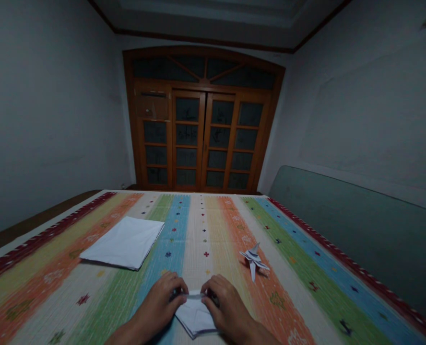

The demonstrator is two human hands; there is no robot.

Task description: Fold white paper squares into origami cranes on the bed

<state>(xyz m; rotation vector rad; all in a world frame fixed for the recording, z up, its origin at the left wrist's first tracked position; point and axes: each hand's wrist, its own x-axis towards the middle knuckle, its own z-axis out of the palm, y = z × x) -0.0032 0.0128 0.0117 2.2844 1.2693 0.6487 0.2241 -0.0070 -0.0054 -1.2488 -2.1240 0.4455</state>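
A small folded sheet of white paper (197, 317) lies on the table close in front of me. My left hand (166, 299) pinches its upper left edge between thumb and fingers. At the upper right edge my right hand (223, 301) grips the same paper in a like way. A narrow strip along the paper's far edge is turned up between the two hands. Up and to the right of my right hand stands a folded paper figure with several pointed arms (254, 261). A stack of white paper sheets (124, 243) rests farther off, left of my hands.
A striped, many-coloured cloth (195, 230) covers the table. Along its right side stands a greenish board or panel (353, 215) near the wall. Wooden doors with glass panes (204, 139) close off the far end of the room.
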